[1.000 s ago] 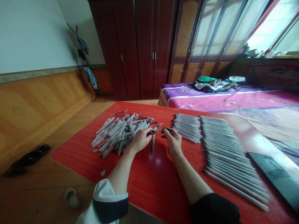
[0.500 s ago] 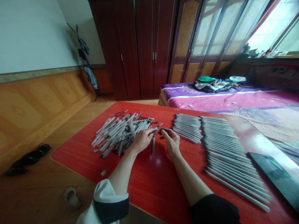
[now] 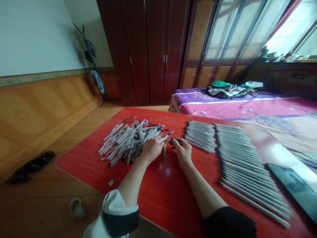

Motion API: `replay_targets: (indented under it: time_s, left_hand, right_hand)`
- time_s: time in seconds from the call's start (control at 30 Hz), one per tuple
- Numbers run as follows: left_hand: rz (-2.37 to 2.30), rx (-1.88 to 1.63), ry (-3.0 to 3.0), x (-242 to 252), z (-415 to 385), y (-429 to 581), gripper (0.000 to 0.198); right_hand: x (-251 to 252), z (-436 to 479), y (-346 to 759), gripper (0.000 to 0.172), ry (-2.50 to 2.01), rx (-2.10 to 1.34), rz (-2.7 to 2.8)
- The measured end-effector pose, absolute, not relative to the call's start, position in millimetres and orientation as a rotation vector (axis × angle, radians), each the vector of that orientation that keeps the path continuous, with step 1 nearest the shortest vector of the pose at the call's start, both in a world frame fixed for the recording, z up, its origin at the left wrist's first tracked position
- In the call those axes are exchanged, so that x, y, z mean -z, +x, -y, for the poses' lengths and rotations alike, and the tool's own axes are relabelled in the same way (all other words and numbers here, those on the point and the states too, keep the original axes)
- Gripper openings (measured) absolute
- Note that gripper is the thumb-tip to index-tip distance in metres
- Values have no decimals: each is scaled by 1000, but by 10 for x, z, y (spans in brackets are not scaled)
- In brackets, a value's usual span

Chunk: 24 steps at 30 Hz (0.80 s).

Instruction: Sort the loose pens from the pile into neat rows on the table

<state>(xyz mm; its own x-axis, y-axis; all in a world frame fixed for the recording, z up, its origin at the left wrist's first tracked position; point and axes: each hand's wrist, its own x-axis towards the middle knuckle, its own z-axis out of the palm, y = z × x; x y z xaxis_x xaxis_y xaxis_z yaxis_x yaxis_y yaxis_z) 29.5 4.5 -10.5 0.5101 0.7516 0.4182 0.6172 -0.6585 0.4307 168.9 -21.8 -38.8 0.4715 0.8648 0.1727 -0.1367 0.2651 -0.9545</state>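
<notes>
Dark red wardrobe doors [image 3: 158, 56] close off the room at twelve o'clock, and a bed [image 3: 247, 107] fills two o'clock beyond the glossy red tabletop [image 3: 153, 195]. Measured from the hands, a jumbled heap of slim pale tubes [image 3: 133, 138] lies at nine to ten o'clock, probably put there for easy reach by the left hand [image 3: 153, 148]. Both grips are pinched around a slender piece [image 3: 168, 140] at the dial's centre; fingers hide most of it, and the two-handed hold seems meant to steady something so thin. One lone tube [image 3: 163, 158] lies at six o'clock. Past the right hand [image 3: 182, 150], a short row [image 3: 200, 135] sits near three and a longer row [image 3: 247, 165] near four, dark tips towards nine, apparently to keep ends even. Beside it rests a phone [image 3: 291, 185].
</notes>
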Motion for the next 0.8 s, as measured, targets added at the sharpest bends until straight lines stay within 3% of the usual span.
replay_targets:
  time_s: [0.17, 0.8]
  left_hand:
    - [-1189, -872, 2600, 116, -52, 284, 27]
    - [-1245, -847, 2615, 121, -56, 280, 26]
  right_hand:
    - [367, 237, 1680, 32, -1205, -789, 858]
    - [343, 235, 1660, 37, -1093, -935, 739]
